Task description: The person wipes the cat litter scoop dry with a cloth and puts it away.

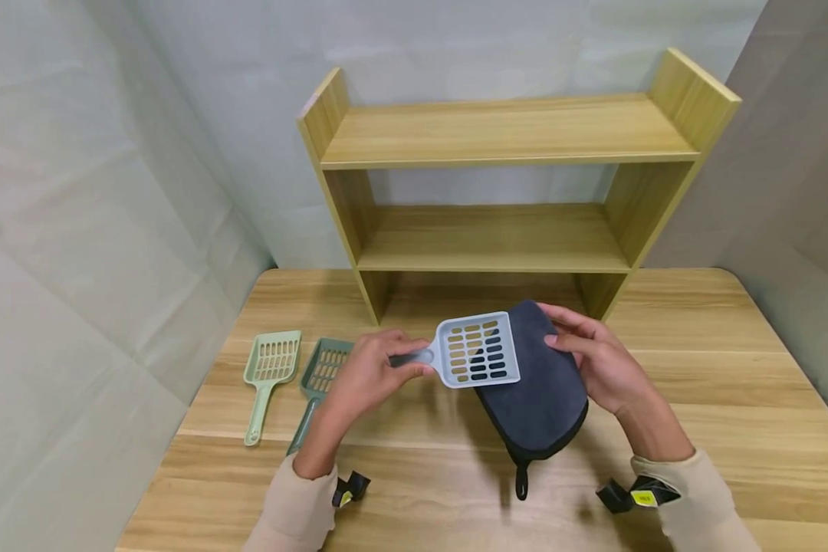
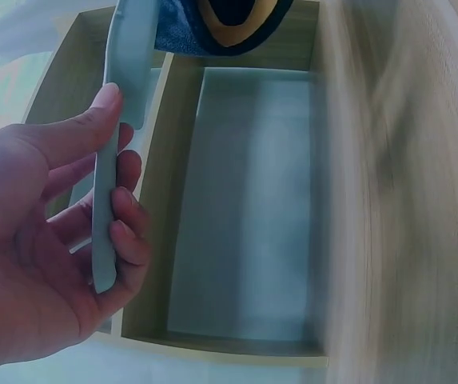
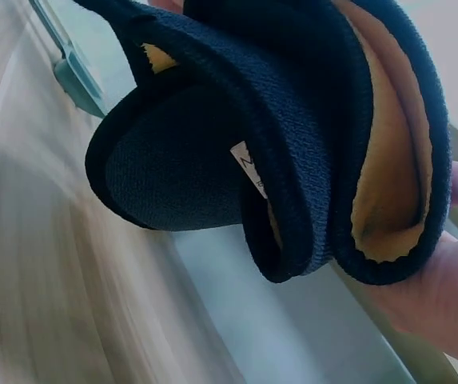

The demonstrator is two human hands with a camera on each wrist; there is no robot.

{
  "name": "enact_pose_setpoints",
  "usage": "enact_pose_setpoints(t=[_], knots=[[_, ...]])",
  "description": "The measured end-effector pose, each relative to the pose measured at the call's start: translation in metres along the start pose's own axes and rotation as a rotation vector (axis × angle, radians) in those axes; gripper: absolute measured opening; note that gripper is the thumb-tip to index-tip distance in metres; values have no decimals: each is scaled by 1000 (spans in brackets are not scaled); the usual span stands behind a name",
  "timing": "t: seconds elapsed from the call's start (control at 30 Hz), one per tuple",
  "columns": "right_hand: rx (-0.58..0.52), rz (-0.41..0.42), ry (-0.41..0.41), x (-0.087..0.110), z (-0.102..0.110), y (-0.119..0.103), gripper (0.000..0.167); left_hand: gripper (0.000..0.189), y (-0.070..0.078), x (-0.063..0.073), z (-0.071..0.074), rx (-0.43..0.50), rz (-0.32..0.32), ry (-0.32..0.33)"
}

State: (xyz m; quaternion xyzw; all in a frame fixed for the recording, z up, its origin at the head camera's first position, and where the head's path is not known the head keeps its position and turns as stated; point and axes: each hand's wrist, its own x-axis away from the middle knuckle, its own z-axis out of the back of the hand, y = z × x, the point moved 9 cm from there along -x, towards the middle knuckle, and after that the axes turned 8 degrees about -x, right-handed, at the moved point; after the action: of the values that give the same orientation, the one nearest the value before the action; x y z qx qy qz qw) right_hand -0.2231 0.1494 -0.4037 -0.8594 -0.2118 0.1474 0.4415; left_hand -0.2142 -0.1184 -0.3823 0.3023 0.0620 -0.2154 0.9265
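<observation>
My left hand [image 1: 367,374] pinches a pale grey-blue litter scoop [image 1: 442,375] by its handle. In the left wrist view, the thumb lies along the scoop handle [image 2: 105,232] and the fingers curl round it. The slotted head points right and overlaps the dark blue cloth mitt [image 1: 541,399] in the head view. My right hand [image 1: 606,364] grips that mitt at its right edge, thumb on the near face and fingers behind. Black trim, a hanging loop and folded layers with a yellow-tan lining show on the mitt [image 3: 173,172]; a small white label [image 3: 248,166] sits inside.
A light green litter scoop [image 1: 263,392] and a dark green one [image 1: 308,418] lie at the left of the wooden table [image 1: 414,491]; my left arm partly covers the dark one. A wooden shelf unit [image 1: 490,238] stands at the back, with pale fabric walls around.
</observation>
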Motion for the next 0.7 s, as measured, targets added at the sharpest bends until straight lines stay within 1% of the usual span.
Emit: enact_pose_setpoints(t=[0.2,0.43,0.6,0.7], knots=[[-1,-11,26,-1,0,4,54,38,4,0,1,0,-15,7],[57,-46,46,-5,-1,16,51,36,10,0,-2,7,-55,16],[89,-50,66,-7,-1,23,49,37,9,0,-5,17,-42,6],[107,-44,65,-7,-2,24,49,38,10,0,-6,10,-31,-1]])
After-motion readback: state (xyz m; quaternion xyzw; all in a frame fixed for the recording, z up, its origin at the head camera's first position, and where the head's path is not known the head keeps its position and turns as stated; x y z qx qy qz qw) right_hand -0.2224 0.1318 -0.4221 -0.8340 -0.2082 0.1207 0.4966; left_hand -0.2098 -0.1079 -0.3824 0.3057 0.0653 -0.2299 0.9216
